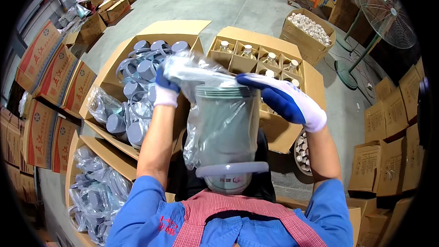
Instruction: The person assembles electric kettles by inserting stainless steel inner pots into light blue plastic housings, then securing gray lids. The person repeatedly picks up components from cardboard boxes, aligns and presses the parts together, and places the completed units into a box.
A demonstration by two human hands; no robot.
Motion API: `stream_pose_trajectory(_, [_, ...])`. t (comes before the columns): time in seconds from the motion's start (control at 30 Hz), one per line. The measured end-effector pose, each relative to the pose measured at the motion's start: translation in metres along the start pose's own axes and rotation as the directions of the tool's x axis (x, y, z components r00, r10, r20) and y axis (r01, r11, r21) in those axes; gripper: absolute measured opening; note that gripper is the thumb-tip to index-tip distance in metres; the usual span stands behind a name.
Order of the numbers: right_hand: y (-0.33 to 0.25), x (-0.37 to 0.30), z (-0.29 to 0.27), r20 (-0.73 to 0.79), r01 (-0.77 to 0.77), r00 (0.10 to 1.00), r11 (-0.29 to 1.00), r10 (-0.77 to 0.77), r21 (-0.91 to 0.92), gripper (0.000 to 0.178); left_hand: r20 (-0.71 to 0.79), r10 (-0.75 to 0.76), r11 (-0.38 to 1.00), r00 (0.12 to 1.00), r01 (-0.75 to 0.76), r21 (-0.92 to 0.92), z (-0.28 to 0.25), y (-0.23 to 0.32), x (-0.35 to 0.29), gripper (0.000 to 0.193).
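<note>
A large grey-green, see-through container (226, 130) stands upright at my lap, its ridged threaded neck facing away from me. A grey ring (232, 169) goes round its near end. Clear plastic film (196, 71) is bunched over the neck and hangs down the container's left side. My left hand (167, 87), in a blue and white glove, is closed on the film at the left of the neck; its fingertips are partly hidden. Gloved the same way, my right hand (286, 98) has its fingers stretched out flat, their tips at the right edge of the neck.
An open carton (103, 80) of grey handled parts stands at the left, another carton (68, 187) of bagged grey parts nearer. A divided carton (274, 48) holds several bottles. Farther right are a carton (292, 41) of small pale pieces and a standing fan (384, 11). Stacked boxes line both sides.
</note>
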State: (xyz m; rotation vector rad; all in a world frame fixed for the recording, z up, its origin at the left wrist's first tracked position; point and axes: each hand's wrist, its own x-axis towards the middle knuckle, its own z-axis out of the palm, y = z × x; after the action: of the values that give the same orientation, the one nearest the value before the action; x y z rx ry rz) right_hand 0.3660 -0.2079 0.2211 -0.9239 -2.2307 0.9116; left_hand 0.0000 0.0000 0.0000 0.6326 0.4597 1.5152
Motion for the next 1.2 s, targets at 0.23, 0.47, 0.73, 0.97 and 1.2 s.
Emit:
stream_pose_trajectory(0.23, [0.065,0.043,0.033,-0.184,0.104,0.976,0.990,-0.121,-0.095,0.058,0.216,-0.043,0.996,0.975,0.057,-0.062,0.013,0.024,0.122,0.029])
stream_pose_trajectory(0.47, [0.198,0.058,0.011,-0.767,-0.071,0.558,0.939,0.317,0.336,0.027,0.110,-0.385,0.822,0.916,0.286,0.493,0.138,-0.033,0.134,0.031])
stream_pose_trajectory(0.73, [0.391,0.096,0.156,-0.045,-0.438,0.862,0.698,0.504,-0.567,0.044,0.088,-0.958,0.019,0.272,-0.246,0.969,-0.044,-0.154,0.074,0.040])
stream_pose_trajectory(0.97, [0.381,0.097,0.122,-0.014,-0.435,0.879,0.790,0.477,-0.433,0.065,0.088,-0.644,0.208,0.760,0.064,0.976,0.028,-0.004,0.049,0.047])
stream_pose_trajectory(1.2, [0.190,0.100,-0.030,-0.597,-0.233,0.801,0.936,0.031,-0.264,0.066,0.332,0.107,0.269,0.937,-0.349,0.898,0.156,0.064,0.007,0.021])
